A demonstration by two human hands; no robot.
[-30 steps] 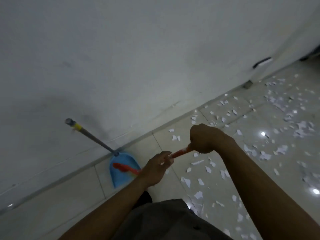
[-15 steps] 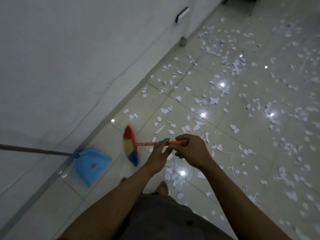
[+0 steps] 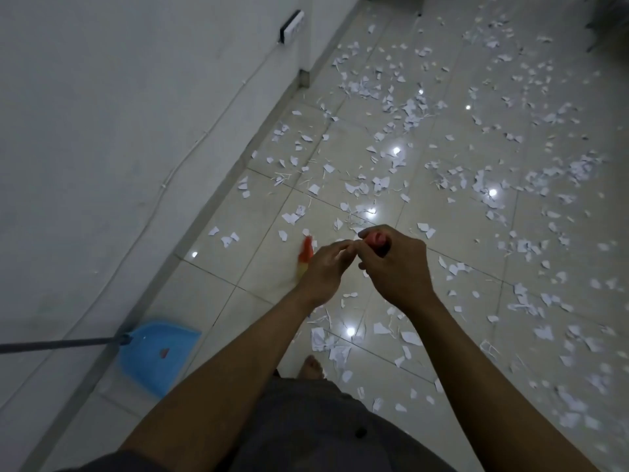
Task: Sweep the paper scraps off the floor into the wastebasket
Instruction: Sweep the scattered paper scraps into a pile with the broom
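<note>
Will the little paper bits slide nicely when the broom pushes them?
Probably: the paper scraps look thin and light on a glossy tile floor, so they should slide. Being so light, some may flutter aside. The thin strips may slip past the broom.

White paper scraps (image 3: 381, 183) are scattered across the tiled floor (image 3: 265, 206); a blurred red-orange broom (image 3: 305, 255) is held low.

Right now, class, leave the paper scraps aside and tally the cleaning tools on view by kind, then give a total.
Broom, orange and yellow head, gripped by the right hand with the left hand beside it: 1
Dustpan, blue, long-handled, by the wall: 1
Wastebasket: 0 in view
Total: 2
</note>
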